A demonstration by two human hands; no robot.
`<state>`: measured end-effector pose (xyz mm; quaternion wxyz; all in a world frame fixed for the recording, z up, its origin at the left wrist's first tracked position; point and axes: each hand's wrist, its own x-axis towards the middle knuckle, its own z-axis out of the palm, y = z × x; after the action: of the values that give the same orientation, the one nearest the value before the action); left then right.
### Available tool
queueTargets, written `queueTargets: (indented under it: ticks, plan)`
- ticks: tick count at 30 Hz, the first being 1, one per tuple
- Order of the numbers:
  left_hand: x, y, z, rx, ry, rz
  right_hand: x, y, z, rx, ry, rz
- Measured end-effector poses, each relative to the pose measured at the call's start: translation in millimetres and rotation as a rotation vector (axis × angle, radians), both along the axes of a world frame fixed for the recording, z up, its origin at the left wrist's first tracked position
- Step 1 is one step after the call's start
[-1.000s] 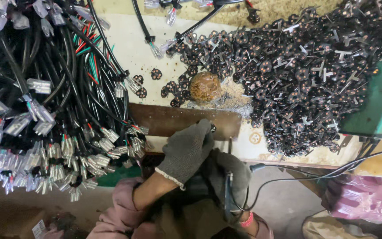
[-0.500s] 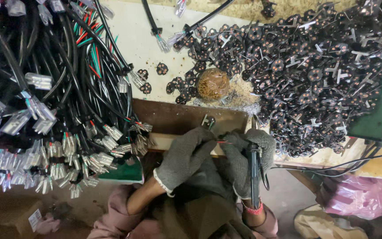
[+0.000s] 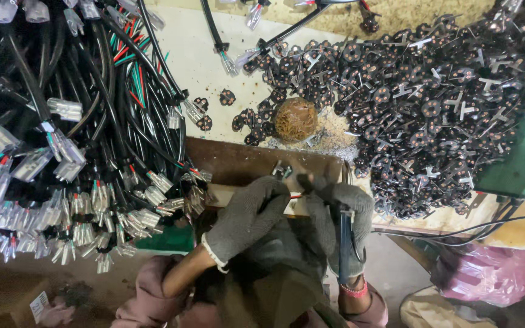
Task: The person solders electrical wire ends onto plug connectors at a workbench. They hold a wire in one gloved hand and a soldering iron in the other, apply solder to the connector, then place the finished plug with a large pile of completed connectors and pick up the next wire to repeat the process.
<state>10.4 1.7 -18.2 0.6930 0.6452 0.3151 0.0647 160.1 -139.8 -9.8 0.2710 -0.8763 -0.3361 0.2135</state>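
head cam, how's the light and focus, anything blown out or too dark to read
Head view: fairly sharp on the pile of small black metal parts and the gloved left hand and right hand; the clear connector caps glare white; the lower left, under the black cable bundle, sinks into shadow; edges bend slightly.

two hands in grey gloves meet at the near edge of the worktop. the left hand curls its fingers by a thin red wire. the right hand grips a dark tool that points down. just above them lies a brown wooden board. a big bundle of black cables with clear plug ends hangs on the left. a heap of small dark metal parts fills the right. a round brown ball sits between them. a pink bag lies low on the right.
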Motion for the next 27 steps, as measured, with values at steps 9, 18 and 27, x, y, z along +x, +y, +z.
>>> queueTargets:
  ticks: [9, 18, 27]
  plan:
    - [5.8, -21.7, -4.7, -0.145, -0.025, 0.136, -12.5, -10.9, -8.1, 0.397, 0.610, -0.297]
    - [15.9, -21.9, 1.5, -0.242, -0.065, 0.210, -17.9, 0.9, 4.1, 0.241, 0.505, -0.362]
    - [31.6, 54.1, 34.4, 0.825, 0.039, 0.270, 7.3, 11.6, -6.6, 0.429, -0.148, -0.115]
